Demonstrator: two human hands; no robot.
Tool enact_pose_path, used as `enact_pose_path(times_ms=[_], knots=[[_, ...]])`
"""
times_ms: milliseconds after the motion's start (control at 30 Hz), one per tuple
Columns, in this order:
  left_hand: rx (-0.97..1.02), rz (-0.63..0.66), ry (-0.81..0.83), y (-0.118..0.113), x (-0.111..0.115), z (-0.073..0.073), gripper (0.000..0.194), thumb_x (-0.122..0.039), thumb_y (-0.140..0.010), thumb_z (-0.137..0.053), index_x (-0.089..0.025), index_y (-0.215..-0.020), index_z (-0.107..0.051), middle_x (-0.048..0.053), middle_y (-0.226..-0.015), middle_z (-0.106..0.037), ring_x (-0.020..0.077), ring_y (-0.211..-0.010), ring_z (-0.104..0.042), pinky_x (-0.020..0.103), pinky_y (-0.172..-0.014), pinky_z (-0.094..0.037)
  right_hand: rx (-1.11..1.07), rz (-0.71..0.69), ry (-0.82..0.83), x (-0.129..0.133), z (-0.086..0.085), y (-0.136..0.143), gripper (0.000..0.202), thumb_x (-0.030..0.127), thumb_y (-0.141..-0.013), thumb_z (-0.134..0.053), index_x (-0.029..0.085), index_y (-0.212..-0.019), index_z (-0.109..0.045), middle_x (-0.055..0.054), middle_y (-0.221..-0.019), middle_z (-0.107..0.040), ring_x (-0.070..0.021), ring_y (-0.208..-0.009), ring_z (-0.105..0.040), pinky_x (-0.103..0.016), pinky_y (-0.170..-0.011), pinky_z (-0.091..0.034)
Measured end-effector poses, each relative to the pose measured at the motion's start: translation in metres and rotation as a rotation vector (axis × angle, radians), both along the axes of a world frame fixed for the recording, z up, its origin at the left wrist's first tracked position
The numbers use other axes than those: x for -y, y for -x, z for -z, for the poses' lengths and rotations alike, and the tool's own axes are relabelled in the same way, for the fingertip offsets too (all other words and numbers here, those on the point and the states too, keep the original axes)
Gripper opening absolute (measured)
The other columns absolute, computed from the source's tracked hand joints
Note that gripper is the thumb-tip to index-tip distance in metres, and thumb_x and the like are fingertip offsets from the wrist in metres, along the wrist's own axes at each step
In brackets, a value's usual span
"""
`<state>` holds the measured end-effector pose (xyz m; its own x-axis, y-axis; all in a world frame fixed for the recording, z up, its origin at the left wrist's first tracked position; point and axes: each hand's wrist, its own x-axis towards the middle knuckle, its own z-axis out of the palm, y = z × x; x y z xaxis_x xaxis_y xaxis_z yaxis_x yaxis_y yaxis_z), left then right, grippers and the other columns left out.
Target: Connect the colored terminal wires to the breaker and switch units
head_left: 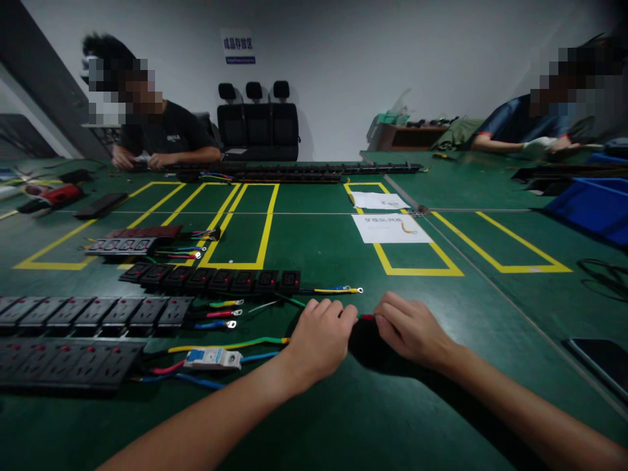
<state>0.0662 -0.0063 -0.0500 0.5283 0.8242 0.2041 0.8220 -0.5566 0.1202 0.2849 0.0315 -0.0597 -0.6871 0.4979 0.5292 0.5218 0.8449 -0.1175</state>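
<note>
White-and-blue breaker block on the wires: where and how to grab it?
Best from above: pinch the white-and-blue breaker block mid-length across its long sides. It lies flat, with the red wire and blue wire leaving opposite ends, so end grips look awkward.

Pretty plain room tbh. The back wall is bare off-white going grey toward the edges, with just a small sign up there, dark Chinese characters over a blue strip. Against that wall there's a row of three black seats with headrests, looks like a vehicle bench. Right of it sits a low brown wooden cabinet with an open front and some clutter on top. Far left, a dark grey door-like panel leans across the view at a slant. Lighting's kinda dim and cool, brightest mid-wall, and the corners go really dark.
</note>
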Motion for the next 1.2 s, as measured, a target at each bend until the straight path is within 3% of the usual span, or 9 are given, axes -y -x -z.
enact_pose_path(times_ms=[100,300,533,1200], knots=[[0.0,0.003,0.011,0.0,0.0,0.001,0.017,-0.017,-0.103,-0.042,-0.02,-0.103,-0.058,0.005,-0.096,-0.066,0.0243,-0.086,-0.06,0.038,-0.074,-0.043,0.009,-0.005,-0.057,0.002,0.0,0.0,0.026,0.013,-0.101,-0.043,0.02,-0.08,-0.056,-0.002,-0.071,-0.052,-0.0147,-0.059,-0.045,-0.03,-0.053,-0.032],[-0.002,-0.004,0.01,-0.001,0.001,-0.001,0.019,-0.02,-0.105,-0.04,-0.019,-0.101,-0.059,0.006,-0.095,-0.067,0.0248,-0.086,-0.061,0.038,-0.073,-0.043,-0.045,-0.002,0.19,-0.005,0.0,-0.002,0.028,0.017,-0.102,-0.041,0.021,-0.076,-0.052,0.0,-0.07,-0.049,-0.0136,-0.06,-0.048,-0.027,-0.056,-0.036],[-0.007,-0.004,0.007,-0.001,0.001,-0.002,0.017,-0.022,-0.104,-0.043,-0.019,-0.1,-0.059,0.006,-0.094,-0.067,0.024,-0.085,-0.062,0.037,-0.073,-0.044,-0.045,-0.014,0.317,-0.008,0.002,-0.004,0.029,0.021,-0.104,-0.04,0.02,-0.079,-0.053,-0.001,-0.074,-0.051,-0.0141,-0.064,-0.051,-0.028,-0.06,-0.037],[0.009,-0.007,-0.024,-0.001,0.002,-0.001,0.013,-0.024,-0.103,-0.046,-0.018,-0.099,-0.057,0.006,-0.093,-0.067,0.024,-0.086,-0.063,0.037,-0.074,-0.047,-0.068,-0.026,0.355,-0.009,0.006,-0.004,0.029,0.02,-0.102,-0.043,0.021,-0.076,-0.055,-0.001,-0.071,-0.054,-0.0147,-0.061,-0.053,-0.028,-0.057,-0.037]])
